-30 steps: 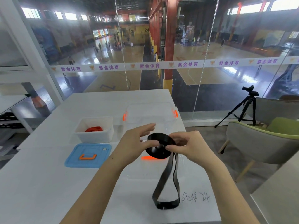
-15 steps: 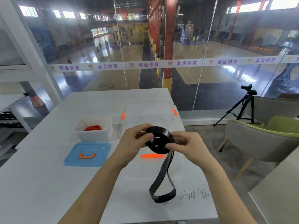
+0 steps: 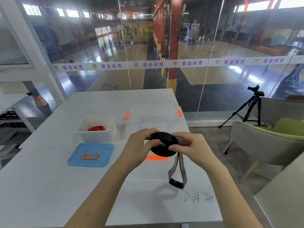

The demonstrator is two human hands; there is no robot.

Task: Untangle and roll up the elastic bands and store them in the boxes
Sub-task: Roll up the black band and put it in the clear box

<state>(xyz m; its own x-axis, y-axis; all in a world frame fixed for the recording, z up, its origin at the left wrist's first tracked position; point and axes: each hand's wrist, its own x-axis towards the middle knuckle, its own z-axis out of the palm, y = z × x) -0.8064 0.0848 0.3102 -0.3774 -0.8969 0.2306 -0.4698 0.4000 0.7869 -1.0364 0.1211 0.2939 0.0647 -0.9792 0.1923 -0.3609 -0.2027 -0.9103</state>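
Note:
A black elastic band point(image 3: 164, 145) is mostly wound into a flat coil that I hold above the table. My left hand point(image 3: 141, 145) grips the coil's left side and my right hand point(image 3: 189, 147) pinches its right side. A short loose loop of the band point(image 3: 176, 176) hangs down from the coil. Below my hands lies a clear lid with an orange handle point(image 3: 157, 157). Behind it stands a clear box with orange clips point(image 3: 153, 112). A white box point(image 3: 97, 129) to the left holds a rolled red band point(image 3: 96, 128).
A blue lid with an orange handle point(image 3: 91, 155) lies in front of the white box on the white table point(image 3: 49, 186). Handwriting point(image 3: 199, 197) marks the table's front right. A grey and green chair point(image 3: 269, 143) and a tripod point(image 3: 250, 106) stand to the right. A glass wall is behind.
The hanging loop has grown shorter as more of the black band has been wound onto the coil. Both hands stay on the coil.

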